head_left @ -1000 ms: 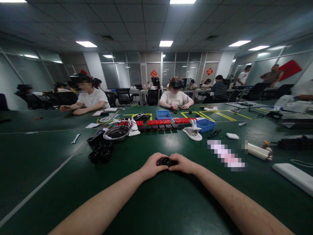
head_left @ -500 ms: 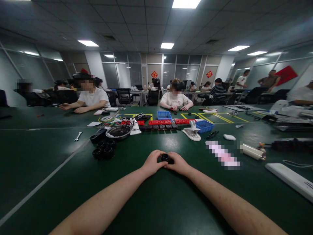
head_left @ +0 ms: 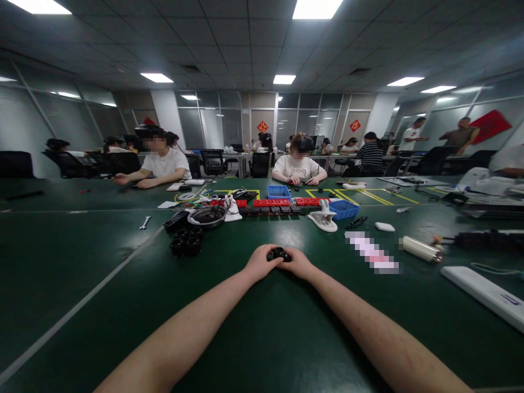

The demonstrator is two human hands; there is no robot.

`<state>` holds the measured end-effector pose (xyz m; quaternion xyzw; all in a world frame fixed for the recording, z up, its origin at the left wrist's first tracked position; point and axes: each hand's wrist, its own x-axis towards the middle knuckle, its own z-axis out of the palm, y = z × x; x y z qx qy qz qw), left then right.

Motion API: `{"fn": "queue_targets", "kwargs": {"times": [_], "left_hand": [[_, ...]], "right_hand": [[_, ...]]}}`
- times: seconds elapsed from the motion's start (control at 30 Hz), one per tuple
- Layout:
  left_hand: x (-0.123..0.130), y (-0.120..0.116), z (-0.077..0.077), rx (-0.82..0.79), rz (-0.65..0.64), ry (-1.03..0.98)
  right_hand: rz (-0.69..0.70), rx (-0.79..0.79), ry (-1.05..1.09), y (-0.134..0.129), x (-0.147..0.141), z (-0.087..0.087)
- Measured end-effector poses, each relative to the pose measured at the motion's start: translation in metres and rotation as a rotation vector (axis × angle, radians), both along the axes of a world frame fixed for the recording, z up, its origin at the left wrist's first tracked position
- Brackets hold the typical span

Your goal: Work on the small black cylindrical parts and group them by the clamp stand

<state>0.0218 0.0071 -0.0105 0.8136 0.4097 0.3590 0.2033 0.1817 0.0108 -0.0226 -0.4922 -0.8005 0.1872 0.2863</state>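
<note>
pinching a small black ring-topped part (head_left: 279,252) from both sides, the left grip (head_left: 261,263) and the right grip (head_left: 300,263) meet low over the desk (head_left: 262,327), thumbs on the near side and fingers curled round the far side. the part is between them, its round opening facing up, and dark material shows at either side of it; whether that is one assembled body or separate pieces, i cannot tell, so how much is done or left cannot be read here. well to the left of the grip sits a cluster of black cylindrical parts (head_left: 186,244), apart from the held one. beyond them are a round metal-rimmed pan (head_left: 204,218) and a wrench (head_left: 144,222). straight beyond the grip runs a row of red blocks (head_left: 270,202), with a white clip stand (head_left: 323,218) and a blue basket (head_left: 344,210) farther right. nothing stands between the two hands and the part they hold.
</note>
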Motion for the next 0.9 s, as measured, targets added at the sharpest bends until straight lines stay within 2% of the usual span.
{"fn": "queue_targets", "kwargs": {"times": [0.27,0.73,0.9], "left_hand": [[-0.003,0.0035,0.003,-0.027,-0.093,-0.058],[-0.0013,0.008,0.003,-0.037,0.013,0.047],[-0.0023,0.0076,0.0033,-0.011,-0.014,0.024]], "right_hand": [[-0.027,0.041,-0.057,-0.0036,-0.0002,0.0013],[0.008,0.067,-0.089,-0.005,0.002,0.0043],[0.002,0.065,-0.1,-0.0057,0.0019,0.0061]]}}
